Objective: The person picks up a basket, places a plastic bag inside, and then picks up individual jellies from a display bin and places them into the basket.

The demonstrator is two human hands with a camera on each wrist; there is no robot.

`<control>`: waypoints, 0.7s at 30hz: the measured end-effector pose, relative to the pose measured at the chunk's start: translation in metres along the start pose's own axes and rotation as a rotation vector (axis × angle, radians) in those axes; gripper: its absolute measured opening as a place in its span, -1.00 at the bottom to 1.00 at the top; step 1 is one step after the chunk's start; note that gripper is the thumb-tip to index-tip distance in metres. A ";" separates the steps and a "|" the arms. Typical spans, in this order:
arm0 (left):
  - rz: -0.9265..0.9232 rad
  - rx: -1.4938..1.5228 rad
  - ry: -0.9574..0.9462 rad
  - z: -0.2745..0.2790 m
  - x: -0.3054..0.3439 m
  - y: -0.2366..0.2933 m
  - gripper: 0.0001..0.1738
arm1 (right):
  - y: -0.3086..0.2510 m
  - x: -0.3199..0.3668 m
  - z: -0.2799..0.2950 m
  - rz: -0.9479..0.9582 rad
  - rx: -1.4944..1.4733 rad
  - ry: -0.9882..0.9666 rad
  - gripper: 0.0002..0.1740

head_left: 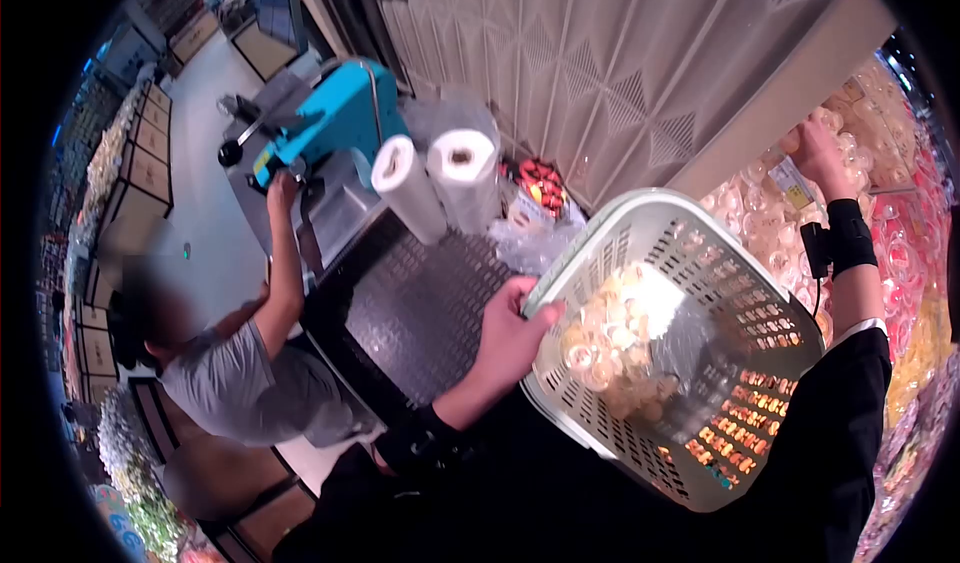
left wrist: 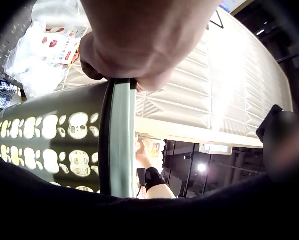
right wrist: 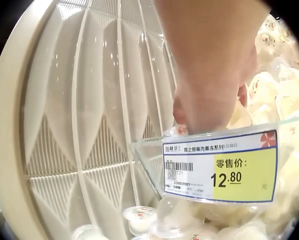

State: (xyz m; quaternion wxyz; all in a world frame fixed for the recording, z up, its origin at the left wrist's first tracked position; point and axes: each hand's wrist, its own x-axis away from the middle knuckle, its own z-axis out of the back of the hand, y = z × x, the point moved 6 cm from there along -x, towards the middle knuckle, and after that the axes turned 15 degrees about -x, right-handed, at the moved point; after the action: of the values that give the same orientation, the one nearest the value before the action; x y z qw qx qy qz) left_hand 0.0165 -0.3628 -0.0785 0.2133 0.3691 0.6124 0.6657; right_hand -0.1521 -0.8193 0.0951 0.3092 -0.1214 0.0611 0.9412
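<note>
My left hand (head_left: 512,335) grips the near left rim of a pale green plastic shopping basket (head_left: 590,225), which tilts in front of my body. In the left wrist view, that hand (left wrist: 134,60) wraps over the rim. Small clear jelly cups (head_left: 600,353) and a clear plastic bag (head_left: 690,348) lie in the basket. My right hand (head_left: 822,158) reaches down into a display of pale jelly cups (head_left: 765,228). In the right wrist view, the right hand (right wrist: 209,85) is behind a price tag (right wrist: 219,167), its fingertips close to a cup and partly hidden; I cannot tell whether they hold it.
A ribbed beige panel (head_left: 560,73) rises beside the display. Left of the basket are a black perforated counter (head_left: 430,298), plastic bag rolls (head_left: 465,173) and a blue machine (head_left: 340,113), which a person in a grey shirt (head_left: 225,388) handles. Pink packs (head_left: 900,253) lie right.
</note>
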 end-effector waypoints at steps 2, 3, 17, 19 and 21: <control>0.013 -0.016 -0.017 -0.002 0.002 0.000 -0.73 | 0.013 -0.003 -0.007 0.085 -0.033 -0.030 -0.26; 0.031 -0.003 -0.008 -0.002 0.004 0.001 -0.73 | 0.010 -0.006 -0.004 0.150 -0.074 -0.007 -0.29; 0.081 0.003 0.001 -0.004 0.003 0.009 -0.74 | 0.018 0.008 -0.007 0.193 -0.223 0.280 -0.46; 0.079 -0.006 0.000 -0.004 0.002 0.006 -0.74 | 0.006 0.011 -0.001 0.150 -0.231 0.282 -0.48; 0.080 -0.032 -0.008 -0.002 0.002 0.005 -0.73 | 0.002 0.015 0.003 0.107 -0.241 0.281 -0.49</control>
State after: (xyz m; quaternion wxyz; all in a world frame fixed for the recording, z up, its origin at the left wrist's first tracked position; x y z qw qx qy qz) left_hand 0.0145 -0.3640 -0.0731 0.1950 0.3926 0.5855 0.6820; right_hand -0.1652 -0.8119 0.0944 0.2305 -0.2844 -0.0031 0.9306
